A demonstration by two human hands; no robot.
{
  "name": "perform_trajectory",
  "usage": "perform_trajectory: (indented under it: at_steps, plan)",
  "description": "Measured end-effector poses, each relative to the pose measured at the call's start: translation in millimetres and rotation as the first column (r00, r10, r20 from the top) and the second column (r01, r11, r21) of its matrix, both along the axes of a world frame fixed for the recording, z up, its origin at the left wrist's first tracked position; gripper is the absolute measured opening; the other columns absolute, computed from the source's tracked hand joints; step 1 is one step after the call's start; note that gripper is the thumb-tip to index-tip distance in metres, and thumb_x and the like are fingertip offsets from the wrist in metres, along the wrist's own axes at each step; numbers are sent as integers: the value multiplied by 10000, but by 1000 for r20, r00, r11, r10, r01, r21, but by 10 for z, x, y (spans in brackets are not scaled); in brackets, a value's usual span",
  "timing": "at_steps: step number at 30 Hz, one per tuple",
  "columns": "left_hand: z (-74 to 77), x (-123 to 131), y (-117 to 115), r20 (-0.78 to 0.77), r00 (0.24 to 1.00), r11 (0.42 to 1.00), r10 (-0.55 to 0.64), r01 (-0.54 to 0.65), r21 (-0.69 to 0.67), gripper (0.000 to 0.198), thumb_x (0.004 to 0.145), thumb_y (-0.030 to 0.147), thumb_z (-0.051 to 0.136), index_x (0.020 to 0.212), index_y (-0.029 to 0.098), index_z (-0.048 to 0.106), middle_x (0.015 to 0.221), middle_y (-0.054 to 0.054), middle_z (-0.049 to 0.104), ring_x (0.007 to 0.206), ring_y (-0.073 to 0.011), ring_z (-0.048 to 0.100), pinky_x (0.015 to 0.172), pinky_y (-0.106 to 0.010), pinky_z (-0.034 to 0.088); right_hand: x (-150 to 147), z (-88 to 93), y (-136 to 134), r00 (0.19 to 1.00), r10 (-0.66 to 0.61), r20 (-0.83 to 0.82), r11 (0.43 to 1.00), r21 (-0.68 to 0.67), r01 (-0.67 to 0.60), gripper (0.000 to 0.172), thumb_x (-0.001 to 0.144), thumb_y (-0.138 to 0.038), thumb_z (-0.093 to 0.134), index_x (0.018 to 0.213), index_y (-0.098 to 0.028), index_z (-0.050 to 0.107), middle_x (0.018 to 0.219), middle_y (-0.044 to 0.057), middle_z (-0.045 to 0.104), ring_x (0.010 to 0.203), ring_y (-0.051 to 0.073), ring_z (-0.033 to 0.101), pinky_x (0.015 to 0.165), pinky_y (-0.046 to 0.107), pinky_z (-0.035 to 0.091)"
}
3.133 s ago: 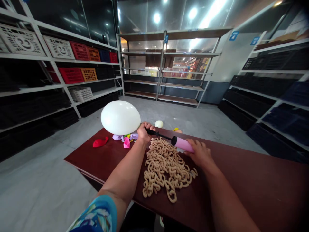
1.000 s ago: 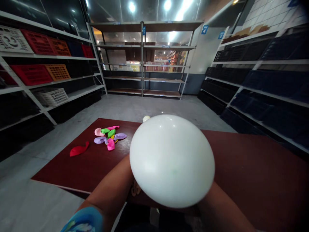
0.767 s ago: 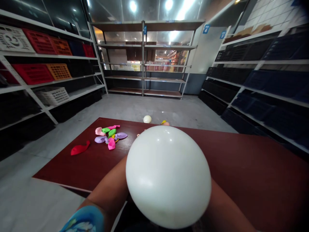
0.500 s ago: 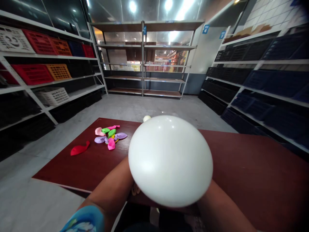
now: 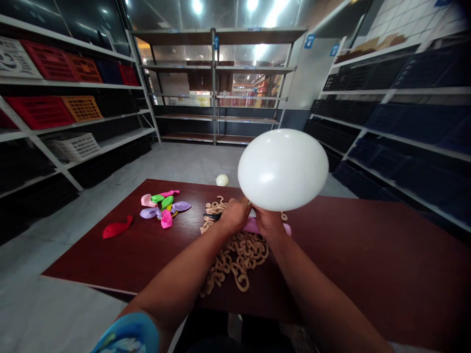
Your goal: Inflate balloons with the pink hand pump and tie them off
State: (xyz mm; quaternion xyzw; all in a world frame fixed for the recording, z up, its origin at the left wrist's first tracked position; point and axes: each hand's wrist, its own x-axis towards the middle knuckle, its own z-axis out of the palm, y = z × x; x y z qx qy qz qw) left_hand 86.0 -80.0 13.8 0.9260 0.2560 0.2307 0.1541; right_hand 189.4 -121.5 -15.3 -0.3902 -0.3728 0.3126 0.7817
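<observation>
A large inflated white balloon (image 5: 283, 169) stands tilted up to the right over the table, above my hands. Its neck is pinched between my left hand (image 5: 235, 214) and my right hand (image 5: 270, 223), both closed and close together. Behind and beneath them lies a pink cylinder (image 5: 252, 225), partly covered by my right hand. A small black item (image 5: 212, 216), too covered to identify, shows left of my left hand. Brown curly strips (image 5: 243, 255) are heaped under my hands and forearms.
Several uninflated balloons (image 5: 167, 218) in pink, green, purple and yellow lie left on the dark red table (image 5: 368, 264), with a red balloon (image 5: 117, 228) apart. A small pale balloon (image 5: 222, 180) shows beyond the far edge. Shelves with crates (image 5: 40, 117) line the sides.
The white balloon has moved up, away from me and to the right. My hands, mostly hidden behind it before, now show at its neck, as do the brown strips and pink cylinder.
</observation>
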Motion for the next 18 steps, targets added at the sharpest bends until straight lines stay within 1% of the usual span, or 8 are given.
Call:
perform_trajectory:
  at_steps: [1, 3, 6, 8, 10, 12, 15, 18]
  plan:
    - [16, -7, 3, -50, 998, 998, 24, -21, 51, 327, 902, 268, 277, 941, 126, 569, 871, -130, 650, 779, -226, 595, 754, -368, 420, -1, 13, -3, 999, -13, -44, 1000, -9, 13, 444, 589, -244, 701, 1008, -270, 556, 954, -28, 647, 948, 150, 562, 852, 340, 468]
    - [21, -19, 26, -104, 994, 990, 30, -15, 143, 324, 911, 295, 271, 932, 142, 556, 837, -101, 647, 737, -202, 587, 736, -339, 411, -8, 34, -16, 989, -38, -146, 999, -17, 36, 444, 534, -200, 723, 950, -250, 578, 914, -19, 654, 901, 164, 580, 808, 343, 487]
    - [-30, -30, 90, -97, 995, 968, -33, 56, 246, 318, 913, 310, 274, 893, 157, 552, 812, -83, 628, 714, -184, 560, 720, -316, 394, -17, 64, -41, 976, 47, -211, 996, -62, -61, 368, 537, -197, 720, 880, -230, 593, 869, -13, 653, 828, 162, 588, 729, 324, 506]
    - [-71, -36, 130, -58, 995, 959, -80, 93, 269, 327, 913, 330, 274, 865, 154, 547, 783, -83, 612, 696, -181, 539, 709, -311, 386, -19, 92, -56, 962, 97, -255, 989, -80, -121, 319, 541, -197, 721, 833, -226, 597, 818, -24, 641, 751, 138, 579, 660, 285, 505]
    - [-91, -43, 149, -11, 993, 960, -118, 117, 255, 338, 913, 349, 270, 838, 150, 532, 750, -77, 594, 683, -175, 522, 710, -307, 383, -20, 120, -66, 946, 140, -294, 984, -63, -165, 293, 535, -184, 726, 794, -228, 595, 773, -40, 621, 684, 109, 555, 591, 240, 488]
    - [-86, -55, 140, 27, 989, 966, -143, 133, 224, 344, 914, 363, 261, 808, 153, 512, 733, -66, 577, 686, -170, 510, 722, -306, 381, -20, 138, -72, 938, 176, -300, 980, -35, -195, 267, 544, -180, 723, 766, -233, 586, 746, -49, 603, 656, 96, 539, 560, 219, 473]
    - [-52, -79, 95, 99, 980, 976, -171, 155, 152, 333, 917, 355, 246, 796, 163, 489, 750, -55, 556, 719, -164, 503, 735, -304, 382, -7, 126, -75, 952, 188, -240, 979, -35, -202, 204, 598, -214, 697, 761, -234, 576, 747, -42, 602, 686, 104, 552, 625, 243, 490]
    - [-27, -97, 54, 234, 955, 983, -181, 184, 12, 319, 914, 350, 258, 797, 168, 492, 747, -42, 546, 722, -150, 504, 731, -288, 392, 19, 91, -80, 970, 188, -154, 979, -47, -197, 177, 642, -245, 668, 795, -234, 579, 801, -30, 617, 758, 120, 573, 731, 282, 495]
